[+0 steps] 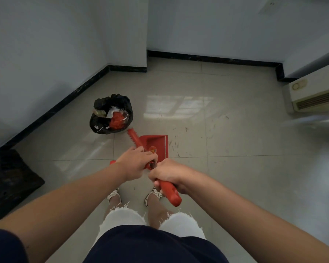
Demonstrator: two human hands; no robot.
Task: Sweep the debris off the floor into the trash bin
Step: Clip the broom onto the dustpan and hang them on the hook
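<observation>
A small trash bin (111, 113) lined with a black bag stands on the tiled floor near the left wall, with red and white rubbish inside. Just in front of it a red dustpan (157, 144) hangs tilted above the floor. A red toothed bar (133, 137) runs along the pan's left side toward the bin. My left hand (136, 162) is closed around the lower end of that bar. Beside it, my right hand (171, 175) grips a thick red handle (171, 195) that sticks out toward me. Thin dark debris (176, 146) lies scattered on the tiles right of the pan.
White walls with black skirting (213, 58) enclose the corner ahead. A floor-standing air conditioner (313, 95) sits at the right, with a blurred shiny object (311, 122) below it. A black mat or bag (10, 177) lies at the left. My sandalled feet (114, 195) are under my hands.
</observation>
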